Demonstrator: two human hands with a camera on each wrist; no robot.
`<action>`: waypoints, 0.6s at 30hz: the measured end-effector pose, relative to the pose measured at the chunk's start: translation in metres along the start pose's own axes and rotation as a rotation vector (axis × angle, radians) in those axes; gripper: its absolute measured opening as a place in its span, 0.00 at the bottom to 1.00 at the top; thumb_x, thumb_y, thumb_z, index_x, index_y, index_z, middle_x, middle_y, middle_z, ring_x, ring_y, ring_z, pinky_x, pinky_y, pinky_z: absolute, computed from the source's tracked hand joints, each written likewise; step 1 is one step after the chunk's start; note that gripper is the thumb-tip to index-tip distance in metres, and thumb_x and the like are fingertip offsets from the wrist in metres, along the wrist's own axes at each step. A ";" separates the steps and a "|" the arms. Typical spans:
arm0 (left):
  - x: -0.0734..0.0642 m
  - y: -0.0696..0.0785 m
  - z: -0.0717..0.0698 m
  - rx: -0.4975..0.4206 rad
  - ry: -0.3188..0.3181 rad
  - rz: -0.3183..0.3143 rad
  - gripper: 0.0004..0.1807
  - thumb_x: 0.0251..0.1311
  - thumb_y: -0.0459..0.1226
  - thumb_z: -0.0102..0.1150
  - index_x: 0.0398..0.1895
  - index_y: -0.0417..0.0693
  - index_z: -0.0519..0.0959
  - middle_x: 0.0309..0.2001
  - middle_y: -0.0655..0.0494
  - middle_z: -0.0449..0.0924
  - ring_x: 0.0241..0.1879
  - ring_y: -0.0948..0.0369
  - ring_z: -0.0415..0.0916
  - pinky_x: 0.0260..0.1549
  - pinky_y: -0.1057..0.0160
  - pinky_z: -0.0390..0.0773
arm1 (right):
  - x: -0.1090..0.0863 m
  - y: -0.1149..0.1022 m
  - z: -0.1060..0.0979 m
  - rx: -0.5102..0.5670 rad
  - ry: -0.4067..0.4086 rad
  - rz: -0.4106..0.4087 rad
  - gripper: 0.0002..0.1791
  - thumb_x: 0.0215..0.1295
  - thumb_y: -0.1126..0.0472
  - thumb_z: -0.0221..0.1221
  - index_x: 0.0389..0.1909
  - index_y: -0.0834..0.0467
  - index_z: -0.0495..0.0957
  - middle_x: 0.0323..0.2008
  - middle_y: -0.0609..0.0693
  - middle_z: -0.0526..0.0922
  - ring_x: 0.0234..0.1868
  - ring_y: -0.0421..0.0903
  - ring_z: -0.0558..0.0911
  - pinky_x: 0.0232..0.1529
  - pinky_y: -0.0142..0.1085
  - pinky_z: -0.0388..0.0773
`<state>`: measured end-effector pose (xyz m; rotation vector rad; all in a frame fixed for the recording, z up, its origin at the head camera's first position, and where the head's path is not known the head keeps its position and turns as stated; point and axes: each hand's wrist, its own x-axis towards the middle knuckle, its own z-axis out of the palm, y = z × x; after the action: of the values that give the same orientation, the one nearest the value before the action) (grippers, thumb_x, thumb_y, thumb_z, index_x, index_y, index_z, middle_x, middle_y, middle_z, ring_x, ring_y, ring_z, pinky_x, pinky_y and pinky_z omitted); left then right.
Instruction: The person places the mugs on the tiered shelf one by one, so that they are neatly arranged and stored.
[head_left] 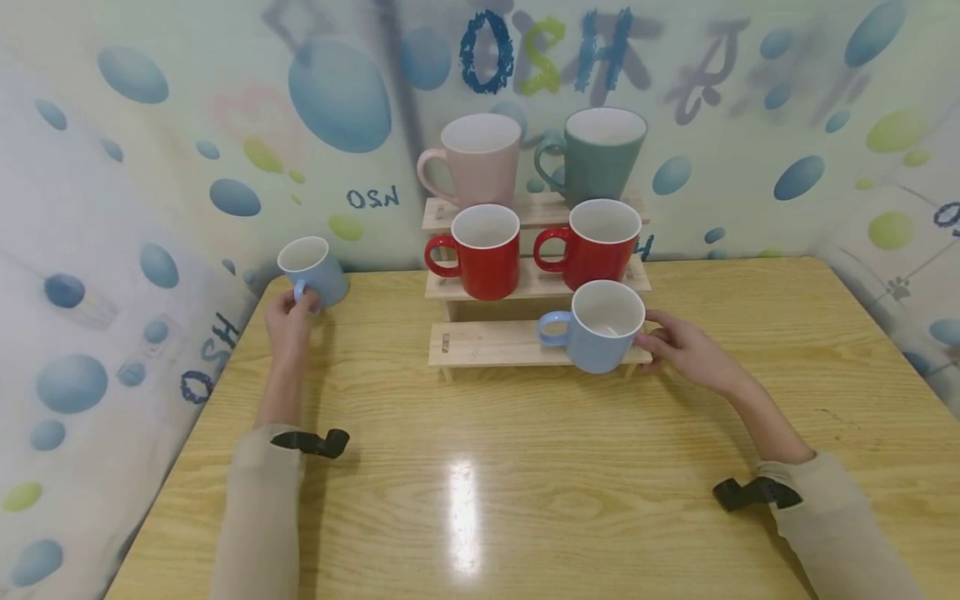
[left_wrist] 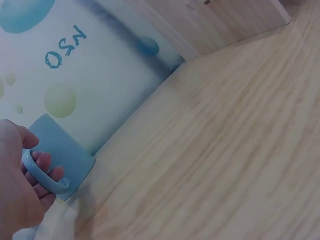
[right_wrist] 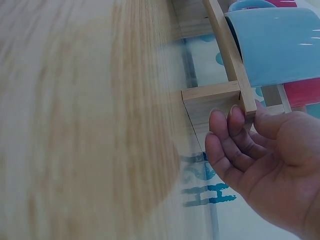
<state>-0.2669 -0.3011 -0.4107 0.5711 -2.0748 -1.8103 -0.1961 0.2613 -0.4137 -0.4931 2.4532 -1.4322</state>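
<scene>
At the table's far left corner my left hand (head_left: 291,321) grips a light blue mug (head_left: 326,275) by its handle; in the left wrist view the fingers (left_wrist: 44,162) curl through the handle loop. A second light blue mug (head_left: 597,333) stands at the right end of the bottom step of a three-step wooden rack (head_left: 487,343), handle to the left. My right hand (head_left: 686,354) is at that end, beside this mug. Seen from the right wrist, the hand (right_wrist: 270,155) pinches the board's end (right_wrist: 242,92), thumb above and fingers below.
Two red mugs (head_left: 491,262) stand on the middle step. Above them, on the top step, are a pink mug (head_left: 483,162) and a green mug (head_left: 603,158). A patterned cloth wall (head_left: 337,192) rises right behind the wooden table (head_left: 390,467) and along its sides.
</scene>
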 end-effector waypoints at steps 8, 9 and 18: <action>0.009 0.002 0.001 0.124 0.008 -0.061 0.06 0.64 0.39 0.53 0.30 0.49 0.72 0.27 0.61 0.73 0.34 0.63 0.69 0.39 0.65 0.67 | -0.002 -0.002 -0.001 0.026 -0.009 -0.013 0.28 0.79 0.64 0.49 0.72 0.72 0.55 0.48 0.70 0.82 0.40 0.53 0.88 0.46 0.45 0.83; 0.010 0.002 0.002 0.139 0.023 -0.063 0.06 0.63 0.38 0.53 0.28 0.49 0.71 0.27 0.61 0.72 0.33 0.63 0.68 0.36 0.65 0.67 | -0.002 -0.003 -0.001 0.028 -0.010 -0.013 0.28 0.79 0.64 0.49 0.72 0.72 0.55 0.49 0.70 0.82 0.40 0.54 0.88 0.46 0.45 0.83; 0.014 -0.006 0.009 0.156 0.213 -0.088 0.09 0.50 0.28 0.50 0.20 0.47 0.64 0.17 0.62 0.60 0.21 0.62 0.58 0.22 0.65 0.62 | -0.002 -0.004 0.000 0.032 -0.016 -0.011 0.28 0.79 0.64 0.49 0.72 0.72 0.55 0.50 0.70 0.82 0.41 0.56 0.88 0.47 0.47 0.83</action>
<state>-0.2831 -0.3006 -0.4178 0.8696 -2.0839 -1.5634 -0.1938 0.2603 -0.4104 -0.5105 2.4145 -1.4639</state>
